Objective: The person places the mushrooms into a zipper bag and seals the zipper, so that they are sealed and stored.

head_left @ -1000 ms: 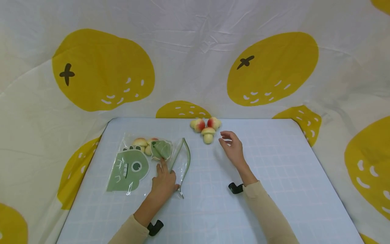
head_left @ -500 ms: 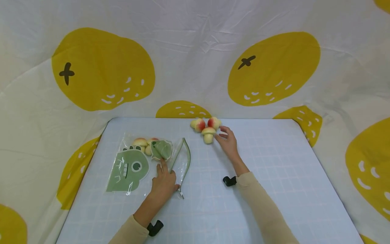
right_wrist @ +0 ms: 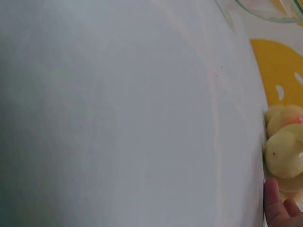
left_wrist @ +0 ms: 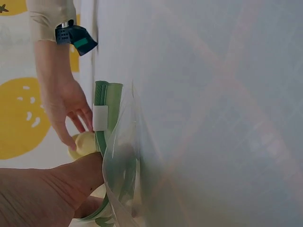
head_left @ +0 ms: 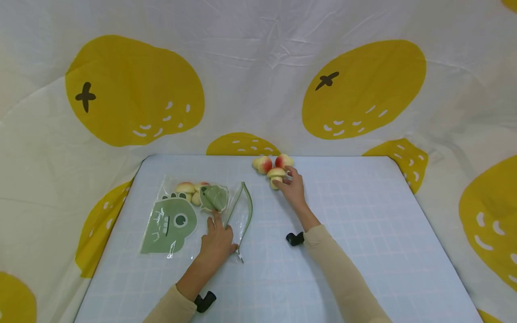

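Note:
My left hand [head_left: 216,244] rests on a clear zip bag [head_left: 171,226] printed with a green dinosaur, its fingers stretched out and its thumb by the bag's mouth. The green zip edges [head_left: 248,211] stand apart, with a white slider [left_wrist: 100,118] on them. Inside lie toy mushrooms [head_left: 186,188], partly hidden by the print. My right hand [head_left: 294,190] is at a toy mushroom [head_left: 276,174] with a red-and-cream cap, thumb beside the stem [right_wrist: 283,153] and fingers by the cap. Its fingers are loosely bent; a firm hold is not visible.
Two more toy mushrooms [head_left: 264,165] [head_left: 284,162] lie just behind the one at my right hand, close to the table's back edge. A pale blue checked cloth [head_left: 363,215] covers the table. Behind it hangs a white curtain [head_left: 250,89] with yellow fruit prints.
My right hand has moved left from the bare cloth to the nearest toy mushroom, its thumb coming to the stem. The left hand, the bag and the mushrooms have stayed in place.

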Tool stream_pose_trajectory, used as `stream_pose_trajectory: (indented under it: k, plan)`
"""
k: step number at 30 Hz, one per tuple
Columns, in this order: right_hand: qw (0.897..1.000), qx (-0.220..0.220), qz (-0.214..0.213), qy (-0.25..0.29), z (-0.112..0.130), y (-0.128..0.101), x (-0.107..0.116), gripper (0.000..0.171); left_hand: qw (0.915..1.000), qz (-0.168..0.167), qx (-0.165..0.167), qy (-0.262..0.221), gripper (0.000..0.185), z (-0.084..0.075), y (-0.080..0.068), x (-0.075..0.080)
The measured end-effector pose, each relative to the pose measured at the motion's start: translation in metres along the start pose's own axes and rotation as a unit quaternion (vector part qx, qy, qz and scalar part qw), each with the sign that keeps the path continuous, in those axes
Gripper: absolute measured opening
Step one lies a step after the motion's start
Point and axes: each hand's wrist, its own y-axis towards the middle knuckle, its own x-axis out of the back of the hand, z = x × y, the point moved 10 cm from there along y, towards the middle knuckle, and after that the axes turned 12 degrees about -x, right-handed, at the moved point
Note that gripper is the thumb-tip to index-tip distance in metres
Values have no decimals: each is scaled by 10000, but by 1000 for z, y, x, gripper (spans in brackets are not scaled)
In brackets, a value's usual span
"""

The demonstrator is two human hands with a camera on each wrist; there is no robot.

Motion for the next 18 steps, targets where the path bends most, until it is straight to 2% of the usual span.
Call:
stream_pose_trajectory:
  k: [8,12,18]
  plan:
    - [9994,223,-202,-188,6,-1,-1,66,9998,106,96,-135,61,2,1,0]
    - [9991,149,-215,-344,5,-1,-3,66,9998,101,90,-126,61,1,0,1]
    - [9995,-38,-128,-304,2,-4,-4,65,9999,52,55,-124,62,0,-1,0]
